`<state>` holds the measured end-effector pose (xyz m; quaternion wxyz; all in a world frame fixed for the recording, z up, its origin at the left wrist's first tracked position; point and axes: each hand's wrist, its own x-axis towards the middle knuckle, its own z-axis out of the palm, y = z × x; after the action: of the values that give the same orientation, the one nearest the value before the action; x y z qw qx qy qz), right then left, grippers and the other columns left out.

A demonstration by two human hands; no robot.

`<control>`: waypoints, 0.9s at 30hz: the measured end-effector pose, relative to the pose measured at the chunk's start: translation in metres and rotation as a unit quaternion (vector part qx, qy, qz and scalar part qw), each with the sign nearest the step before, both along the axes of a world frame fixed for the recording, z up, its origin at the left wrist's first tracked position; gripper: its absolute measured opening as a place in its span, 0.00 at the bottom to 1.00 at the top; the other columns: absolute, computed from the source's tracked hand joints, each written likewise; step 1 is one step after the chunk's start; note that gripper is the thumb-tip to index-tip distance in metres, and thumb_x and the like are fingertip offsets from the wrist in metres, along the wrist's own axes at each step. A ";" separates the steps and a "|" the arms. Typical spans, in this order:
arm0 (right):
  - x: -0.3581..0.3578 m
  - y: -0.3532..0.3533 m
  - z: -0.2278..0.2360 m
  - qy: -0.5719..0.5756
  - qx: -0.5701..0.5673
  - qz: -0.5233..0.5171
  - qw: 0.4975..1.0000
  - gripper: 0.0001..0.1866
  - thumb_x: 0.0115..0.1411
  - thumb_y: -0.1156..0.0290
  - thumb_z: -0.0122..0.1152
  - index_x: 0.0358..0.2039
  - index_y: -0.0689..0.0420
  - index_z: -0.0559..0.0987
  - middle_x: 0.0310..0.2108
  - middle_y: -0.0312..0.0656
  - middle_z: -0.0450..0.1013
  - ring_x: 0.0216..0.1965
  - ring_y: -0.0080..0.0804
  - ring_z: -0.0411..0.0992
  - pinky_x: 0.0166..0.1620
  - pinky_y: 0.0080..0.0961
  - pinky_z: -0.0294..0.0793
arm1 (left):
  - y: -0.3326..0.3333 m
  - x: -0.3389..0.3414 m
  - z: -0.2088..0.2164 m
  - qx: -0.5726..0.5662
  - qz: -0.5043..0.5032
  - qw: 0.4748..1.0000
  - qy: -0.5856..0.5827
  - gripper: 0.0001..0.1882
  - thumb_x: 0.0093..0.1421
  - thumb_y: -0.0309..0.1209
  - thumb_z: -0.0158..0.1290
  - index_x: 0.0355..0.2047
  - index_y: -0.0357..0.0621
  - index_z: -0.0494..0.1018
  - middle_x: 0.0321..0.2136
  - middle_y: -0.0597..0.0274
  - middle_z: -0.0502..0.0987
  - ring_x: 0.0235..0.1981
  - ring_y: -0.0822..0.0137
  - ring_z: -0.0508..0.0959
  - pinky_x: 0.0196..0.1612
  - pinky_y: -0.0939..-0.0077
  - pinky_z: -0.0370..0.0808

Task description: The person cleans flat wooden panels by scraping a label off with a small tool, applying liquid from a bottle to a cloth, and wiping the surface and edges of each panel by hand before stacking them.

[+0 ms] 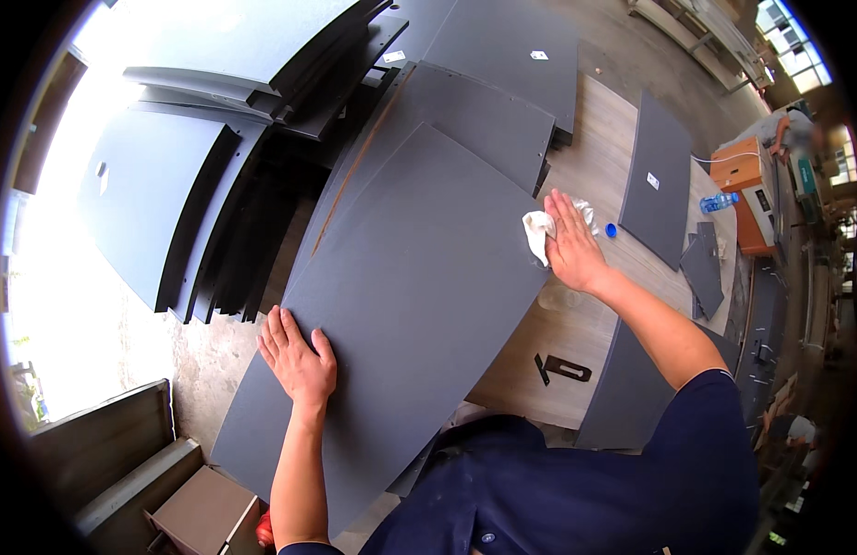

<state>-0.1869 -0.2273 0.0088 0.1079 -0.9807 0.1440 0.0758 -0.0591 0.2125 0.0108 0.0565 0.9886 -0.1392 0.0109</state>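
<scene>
A large dark grey panel [400, 277] lies slantwise in front of me, over other grey panels. My left hand [299, 359] rests flat near its left edge, fingers stretched and thumb apart, holding nothing. At the panel's right edge, my right hand [573, 242] has a crumpled white cloth [537, 233] under its palm and against the thumb, bunched out on both sides. Its fingers are straight and close together. The cloth touches the panel's surface there. Part of the cloth is hidden by the hand.
Stacked grey panels [160, 185] stand at the left. A wood-grain board [590, 139] on the right bears a smaller grey panel [657, 185], a blue cap [610, 230], a plastic bottle [720, 202] and a black slotted plate [568, 368]. A brown carton [206, 511] sits lower left. Another person [789, 129] is far right.
</scene>
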 end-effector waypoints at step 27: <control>0.211 0.186 -0.013 -0.040 -0.072 0.148 0.986 0.35 0.69 0.54 0.35 0.71 0.58 0.47 0.74 0.44 0.38 0.75 0.38 0.35 0.73 0.39 0.33 | 0.294 -0.147 0.002 -0.434 0.428 0.779 0.148 0.36 0.63 0.45 0.56 0.60 0.29 0.61 0.56 0.44 0.69 0.55 0.55 0.72 0.57 0.63 0.69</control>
<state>0.0237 -0.0411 -0.0045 0.0301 -0.9987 -0.0020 0.0415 -0.2059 0.5066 0.0129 0.4885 0.8068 0.3281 -0.0533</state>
